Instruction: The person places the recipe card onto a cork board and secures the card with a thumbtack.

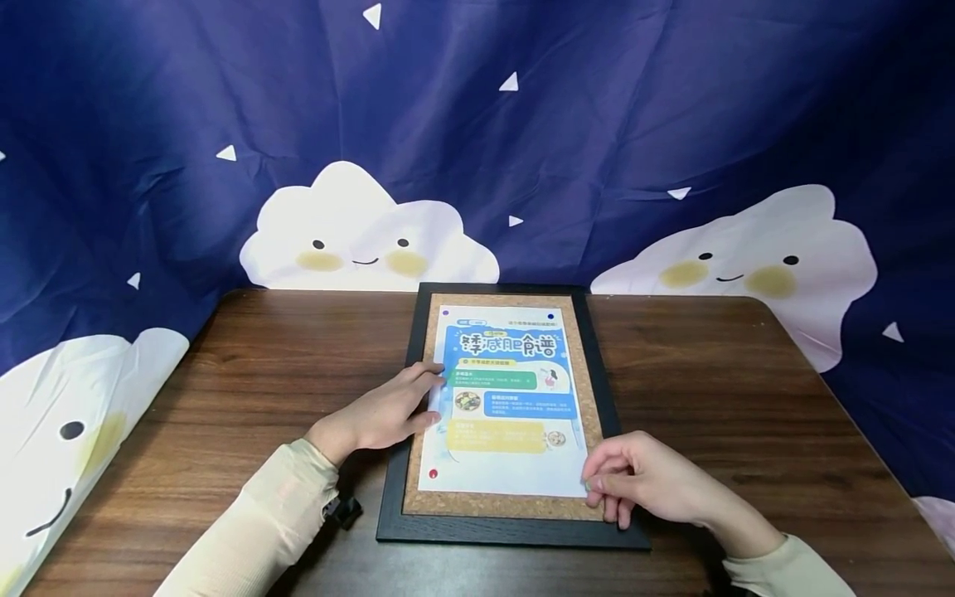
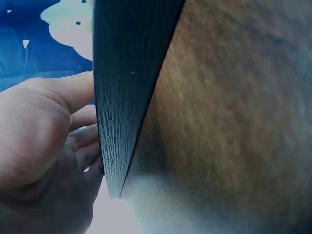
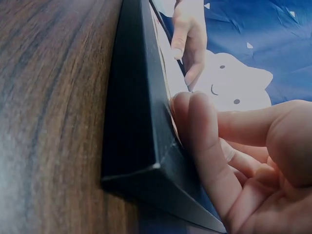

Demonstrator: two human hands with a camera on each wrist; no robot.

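A printed paper poster [image 1: 507, 473] lies on a cork board [image 1: 492, 502] with a black frame [image 1: 515, 531]. A purple push pin [image 1: 445, 313], a blue push pin [image 1: 550, 316] and a red push pin [image 1: 433, 473] sit at three of its corners. My left hand [image 1: 388, 412] rests with loosely extended fingers on the poster's left edge, over the frame. At the lower right corner my right hand [image 1: 642, 481] pinches a small, mostly hidden push pin between thumb and index finger. In the right wrist view those fingertips [image 3: 183, 109] meet at the board's surface.
The board lies flat on a dark brown wooden table [image 1: 709, 398], near its middle. Behind the table hangs a blue curtain [image 1: 559, 149] with white clouds and triangles. A small black object [image 1: 343, 510] is at the left wrist.
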